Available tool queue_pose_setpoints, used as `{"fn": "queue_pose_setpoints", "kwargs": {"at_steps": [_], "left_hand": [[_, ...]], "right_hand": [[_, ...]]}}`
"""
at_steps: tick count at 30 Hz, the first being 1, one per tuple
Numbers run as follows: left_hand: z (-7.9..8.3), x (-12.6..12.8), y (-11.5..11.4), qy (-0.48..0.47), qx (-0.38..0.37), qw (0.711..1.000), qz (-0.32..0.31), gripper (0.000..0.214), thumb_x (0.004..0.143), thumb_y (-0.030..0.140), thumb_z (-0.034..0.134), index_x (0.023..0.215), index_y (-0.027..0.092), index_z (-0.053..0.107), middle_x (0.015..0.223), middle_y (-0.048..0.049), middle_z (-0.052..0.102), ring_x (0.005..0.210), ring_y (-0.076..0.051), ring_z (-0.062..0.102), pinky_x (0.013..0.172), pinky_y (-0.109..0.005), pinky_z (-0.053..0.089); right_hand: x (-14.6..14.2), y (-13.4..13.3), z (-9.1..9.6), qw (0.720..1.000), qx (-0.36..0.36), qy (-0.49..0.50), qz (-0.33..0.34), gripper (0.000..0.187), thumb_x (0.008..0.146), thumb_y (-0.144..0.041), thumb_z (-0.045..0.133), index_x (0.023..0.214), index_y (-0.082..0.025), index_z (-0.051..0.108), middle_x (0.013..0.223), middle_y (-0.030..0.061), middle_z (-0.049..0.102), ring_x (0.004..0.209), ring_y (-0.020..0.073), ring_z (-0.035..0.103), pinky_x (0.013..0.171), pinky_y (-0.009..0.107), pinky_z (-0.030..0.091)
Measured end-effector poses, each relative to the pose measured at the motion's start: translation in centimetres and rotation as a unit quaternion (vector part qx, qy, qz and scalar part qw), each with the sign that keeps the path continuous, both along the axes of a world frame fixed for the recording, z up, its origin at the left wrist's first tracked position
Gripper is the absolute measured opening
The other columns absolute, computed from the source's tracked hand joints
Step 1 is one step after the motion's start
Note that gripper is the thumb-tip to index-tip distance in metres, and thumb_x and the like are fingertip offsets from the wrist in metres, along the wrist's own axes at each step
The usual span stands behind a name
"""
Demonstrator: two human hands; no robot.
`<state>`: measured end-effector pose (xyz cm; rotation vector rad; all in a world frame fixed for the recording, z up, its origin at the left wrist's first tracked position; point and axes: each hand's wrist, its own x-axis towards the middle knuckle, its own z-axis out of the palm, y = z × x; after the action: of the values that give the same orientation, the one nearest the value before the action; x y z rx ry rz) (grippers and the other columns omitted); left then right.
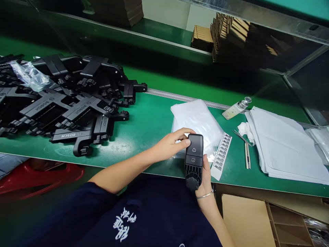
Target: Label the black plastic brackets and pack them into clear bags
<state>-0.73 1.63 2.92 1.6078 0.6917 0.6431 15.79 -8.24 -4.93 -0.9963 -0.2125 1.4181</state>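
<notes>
A black plastic part (194, 159) with a ribbed lower end and a round knob stands upright near the table's front edge. My right hand (207, 175) grips it from behind and below. My left hand (171, 144) rests its fingertips on the part's top left edge, fingers curled against it. Just behind the part lies a stack of clear plastic bags (197, 120). A strip of barcode labels (222, 154) lies immediately to the right.
A heap of black Bosch-marked plastic parts (64, 99) fills the left of the green table (149, 120). White sheets (282, 147), a small bottle (236, 108), a utility knife (247, 156) and tweezers (240, 135) lie right. Cardboard stacks (226, 32) stand behind; a cardboard box (257, 219) sits below.
</notes>
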Motion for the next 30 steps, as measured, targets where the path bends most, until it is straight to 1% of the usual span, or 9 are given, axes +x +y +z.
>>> {"fn": "queue_pose_setpoints", "kwargs": {"at_steps": [2, 4, 9, 13, 15, 18, 21, 26, 30], "left_hand": [[0.3, -1.0, -0.2, 0.014, 0.017, 0.998, -0.06, 0.075, 0.083, 0.05, 0.064, 0.147, 0.025, 0.034, 0.141, -0.0104, 0.052, 0.125, -0.028, 0.051, 0.107, -0.04, 0.037], [0.3, -2.2, -0.6, 0.04, 0.02, 0.994, -0.096, 0.098, 0.075, 0.045, 0.075, 0.154, 0.026, 0.02, 0.154, -0.0116, 0.037, 0.135, -0.033, 0.043, 0.111, -0.041, 0.034], [-0.6, -3.9, -1.6, 0.035, -0.013, 0.998, -0.043, 0.089, 0.074, 0.038, 0.077, 0.151, 0.028, 0.033, 0.148, -0.0103, 0.047, 0.133, -0.036, 0.046, 0.111, -0.043, 0.035], [-1.7, -4.2, -1.8, -0.08, -0.172, 0.982, -0.019, 0.104, 0.072, 0.043, 0.08, 0.154, 0.031, 0.019, 0.124, -0.0109, 0.064, 0.112, -0.031, 0.062, 0.098, -0.042, 0.047], [-2.5, -4.1, -1.8, -0.14, -0.293, 0.946, 0.004, 0.098, 0.069, 0.053, 0.08, 0.151, 0.03, 0.029, 0.112, -0.0096, 0.068, 0.095, -0.026, 0.068, 0.083, -0.035, 0.053], [-3.7, -3.9, -1.9, -0.173, -0.443, 0.878, 0.049, 0.07, 0.071, 0.059, 0.076, 0.128, 0.024, 0.058, 0.103, -0.0073, 0.07, 0.08, -0.018, 0.067, 0.069, -0.026, 0.053], [-4.8, -3.9, -2.2, -0.197, -0.511, 0.833, 0.077, 0.051, 0.078, 0.054, 0.072, 0.116, 0.02, 0.065, 0.101, -0.0069, 0.071, 0.079, -0.015, 0.067, 0.07, -0.024, 0.054], [-5.6, -4.6, -1.5, -0.195, -0.522, 0.828, 0.062, 0.046, 0.085, 0.052, 0.066, 0.12, 0.022, 0.065, 0.1, -0.0061, 0.072, 0.078, -0.015, 0.068, 0.068, -0.023, 0.053], [-6.3, -4.6, 0.4, -0.188, -0.519, 0.833, 0.036, 0.051, 0.089, 0.06, 0.055, 0.116, 0.019, 0.068, 0.101, -0.0076, 0.074, 0.083, -0.018, 0.069, 0.07, -0.024, 0.053]], "right_hand": [[0.6, -0.3, 0.4, 0.997, 0.046, -0.052, -0.039, 0.038, 0.074, -0.053, 0.074, 0.102, -0.028, 0.069, 0.103, 0.0014, 0.073, 0.107, 0.0216, 0.065, 0.1, 0.041, 0.05], [1.4, -0.9, 0.9, 0.984, 0.1, -0.129, -0.073, 0.048, 0.069, -0.048, 0.08, 0.111, -0.03, 0.065, 0.11, 0.0016, 0.071, 0.105, 0.0204, 0.066, 0.1, 0.041, 0.05], [2.8, -1.9, 1.7, 0.953, 0.175, -0.246, -0.027, 0.057, 0.069, -0.038, 0.084, 0.119, -0.033, 0.058, 0.119, 0.004, 0.067, 0.112, 0.0217, 0.063, 0.101, 0.044, 0.047], [3.0, -1.7, 2.4, 0.95, 0.158, -0.268, 0.015, 0.061, 0.072, -0.05, 0.08, 0.125, -0.029, 0.058, 0.119, 0.0069, 0.066, 0.108, 0.0233, 0.064, 0.094, 0.041, 0.053], [2.8, -1.3, 2.9, 0.948, 0.135, -0.287, 0.032, 0.053, 0.073, -0.054, 0.077, 0.114, -0.023, 0.063, 0.105, 0.0079, 0.07, 0.093, 0.0238, 0.069, 0.08, 0.04, 0.059], [2.0, -0.4, 3.6, 0.946, 0.104, -0.305, 0.037, 0.041, 0.073, -0.053, 0.077, 0.094, -0.02, 0.066, 0.074, 0.0018, 0.069, 0.062, 0.0187, 0.068, 0.06, 0.034, 0.06], [1.2, 0.5, 3.9, 0.95, 0.08, -0.301, 0.034, 0.042, 0.071, -0.055, 0.077, 0.089, -0.019, 0.064, 0.068, -0.0012, 0.065, 0.054, 0.0154, 0.066, 0.056, 0.03, 0.059], [0.6, 0.8, 4.2, 0.936, 0.087, -0.339, 0.044, 0.04, 0.075, -0.055, 0.074, 0.093, -0.02, 0.063, 0.074, 0.0002, 0.067, 0.059, 0.0159, 0.067, 0.058, 0.03, 0.059], [-1.0, 0.4, 5.2, 0.851, 0.127, -0.501, 0.094, 0.038, 0.072, -0.044, 0.079, 0.1, -0.024, 0.065, 0.081, 0.0032, 0.071, 0.072, 0.021, 0.069, 0.068, 0.034, 0.058]]}}
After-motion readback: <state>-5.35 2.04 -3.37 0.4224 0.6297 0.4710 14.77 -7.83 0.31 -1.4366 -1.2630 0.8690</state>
